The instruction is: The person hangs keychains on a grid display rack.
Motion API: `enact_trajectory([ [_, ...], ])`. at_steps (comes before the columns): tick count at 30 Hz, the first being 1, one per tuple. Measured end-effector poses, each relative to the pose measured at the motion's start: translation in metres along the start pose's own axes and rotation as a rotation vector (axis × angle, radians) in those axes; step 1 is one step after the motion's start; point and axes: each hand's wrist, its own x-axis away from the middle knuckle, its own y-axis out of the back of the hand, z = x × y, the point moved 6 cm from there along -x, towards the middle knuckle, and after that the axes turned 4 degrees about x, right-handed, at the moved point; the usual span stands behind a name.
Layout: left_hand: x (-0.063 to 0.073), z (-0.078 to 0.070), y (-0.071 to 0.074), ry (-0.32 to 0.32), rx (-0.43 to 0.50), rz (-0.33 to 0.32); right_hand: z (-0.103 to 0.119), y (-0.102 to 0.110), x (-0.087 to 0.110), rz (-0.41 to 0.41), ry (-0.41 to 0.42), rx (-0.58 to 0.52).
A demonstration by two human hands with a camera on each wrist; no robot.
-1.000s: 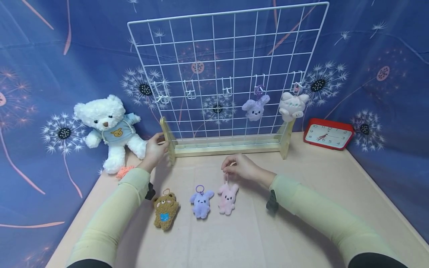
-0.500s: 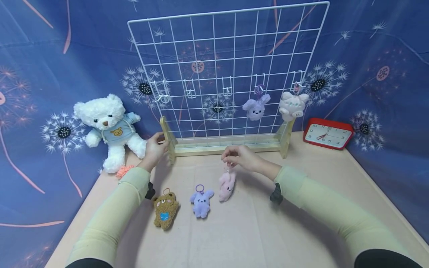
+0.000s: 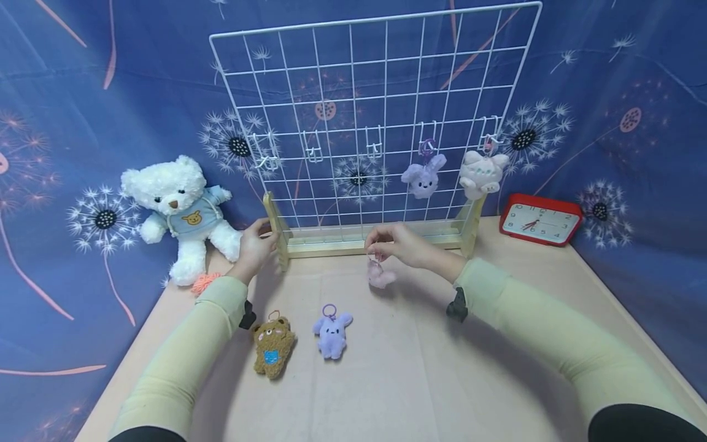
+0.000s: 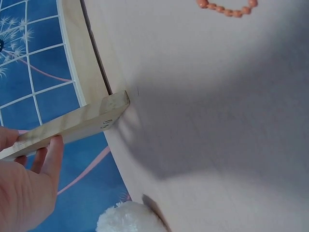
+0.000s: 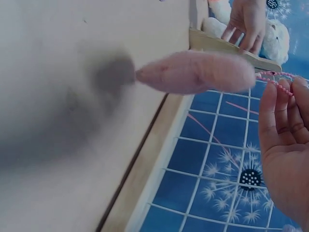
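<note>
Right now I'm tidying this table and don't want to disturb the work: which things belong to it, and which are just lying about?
In the work: right hand pinching the pink bunny by its loop; left hand gripping the grid rack; brown bear and purple bunny on the table; two plushes hung on hooks.

Lying about: white teddy, red clock, orange bead loop.

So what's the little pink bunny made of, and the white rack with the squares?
The pink bunny looks like soft fuzzy plush; its edges are fluffy, and it hangs from a pink bead chain. The rack looks like thin metal wire coated white, though that's a guess. Its base looks like pale bare wood.
</note>
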Motion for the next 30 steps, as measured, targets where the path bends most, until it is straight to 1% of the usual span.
enact_trajectory([
  [5, 0.001, -0.001, 0.000, 0.002, -0.009, 0.002, 0.004, 0.009, -0.007, -0.024, -0.007, -0.026],
  [9, 0.001, 0.000, 0.000, 0.003, -0.006, -0.002, 0.011, 0.019, -0.010, -0.043, 0.003, 0.003],
  [12, 0.000, 0.001, 0.000, 0.001, -0.002, -0.003, 0.018, 0.026, -0.011, -0.061, 0.019, 0.019],
  [19, -0.001, 0.001, 0.001, -0.002, 0.003, -0.001, 0.038, 0.048, -0.018, -0.109, 0.041, 0.001],
  [23, -0.001, 0.001, 0.001, -0.002, 0.000, 0.000, 0.053, 0.062, -0.023, -0.147, 0.062, 0.025],
  [30, -0.001, 0.001, 0.001, -0.003, 0.004, -0.002, 0.072, 0.084, -0.030, -0.244, 0.071, 0.056],
])
